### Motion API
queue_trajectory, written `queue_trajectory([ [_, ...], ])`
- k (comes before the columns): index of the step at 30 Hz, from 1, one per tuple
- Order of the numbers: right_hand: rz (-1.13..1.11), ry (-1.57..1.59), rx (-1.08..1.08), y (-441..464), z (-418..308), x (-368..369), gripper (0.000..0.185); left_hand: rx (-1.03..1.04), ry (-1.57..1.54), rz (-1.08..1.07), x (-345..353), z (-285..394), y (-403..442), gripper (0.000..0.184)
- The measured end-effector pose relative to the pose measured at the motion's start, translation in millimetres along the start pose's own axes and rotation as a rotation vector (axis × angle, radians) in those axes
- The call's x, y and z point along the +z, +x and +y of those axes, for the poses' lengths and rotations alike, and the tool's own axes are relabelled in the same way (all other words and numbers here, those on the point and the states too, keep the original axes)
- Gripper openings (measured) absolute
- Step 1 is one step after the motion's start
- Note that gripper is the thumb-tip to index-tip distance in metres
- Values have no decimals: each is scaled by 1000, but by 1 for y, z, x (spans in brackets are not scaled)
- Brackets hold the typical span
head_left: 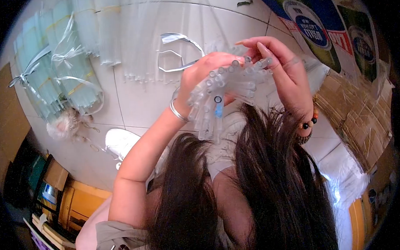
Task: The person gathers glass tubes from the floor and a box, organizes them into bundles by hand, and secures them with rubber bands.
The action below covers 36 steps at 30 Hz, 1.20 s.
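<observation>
A loose bundle of clear plastic tubes [208, 96], open ends towards the camera, fans out between my hands. One tube shows a blue patch [218, 107] near its end. My left hand [200, 74] is wrapped round the left and far side of the bundle, with part of its fingers hidden behind the tubes. On the right side, my right hand [284, 69] has its thumb and fingers closed at the tube ends. A silvery ribbon [180, 66] lies on the floor just left of the bundle.
Tied bundles of tubes [75, 85] and loose clear tubes [138, 48] lie on the tiled floor at upper left. Near them is a fluffy whitish object [64, 125]. Flattened cardboard [351, 115] and a printed box [315, 28] stand right. White shoe [120, 143] below.
</observation>
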State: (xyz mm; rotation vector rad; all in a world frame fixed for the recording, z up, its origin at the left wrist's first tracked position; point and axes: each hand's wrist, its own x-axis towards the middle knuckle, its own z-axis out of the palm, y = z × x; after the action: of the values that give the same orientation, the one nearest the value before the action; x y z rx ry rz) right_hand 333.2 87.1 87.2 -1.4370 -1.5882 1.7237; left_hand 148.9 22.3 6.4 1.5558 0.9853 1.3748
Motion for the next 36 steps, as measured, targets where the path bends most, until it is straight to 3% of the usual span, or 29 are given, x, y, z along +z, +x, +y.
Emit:
queue_trajectory([
  [8,-33,-7,6,0,2,5,28,-123,49,-3,-3,9,0,54],
  [10,-27,-52,-30,-2,11,6,32,-104,47,19,-2,2,0,56],
  [12,-90,-108,-86,0,19,3,43,-213,43,-9,-1,0,-2,58],
  [14,-109,-156,-120,1,20,1,47,-199,259,-59,-3,2,4,58],
  [16,-15,-195,-210,3,19,1,47,-73,684,-99,0,13,21,58],
  [17,40,-220,-251,4,17,-2,47,-589,228,-74,4,24,31,54],
  [20,82,-204,22,11,3,-18,41,-797,270,-223,2,52,84,54],
  [22,167,1,89,21,19,-18,31,-752,309,-268,7,24,88,55],
  [24,94,141,420,37,26,-26,26,-806,319,-341,13,3,97,55],
  [26,101,-71,389,63,86,-21,34,-968,313,-446,17,-5,106,54],
  [30,454,-283,317,80,129,-2,39,-1050,455,-472,30,-41,99,65],
  [32,624,-354,239,78,133,9,42,-1080,640,-553,32,-69,93,69],
  [35,800,-747,37,60,116,14,50,-1111,552,-626,26,-83,94,73],
  [36,638,-714,4,40,85,5,48,-1067,552,-691,21,-79,94,70],
])
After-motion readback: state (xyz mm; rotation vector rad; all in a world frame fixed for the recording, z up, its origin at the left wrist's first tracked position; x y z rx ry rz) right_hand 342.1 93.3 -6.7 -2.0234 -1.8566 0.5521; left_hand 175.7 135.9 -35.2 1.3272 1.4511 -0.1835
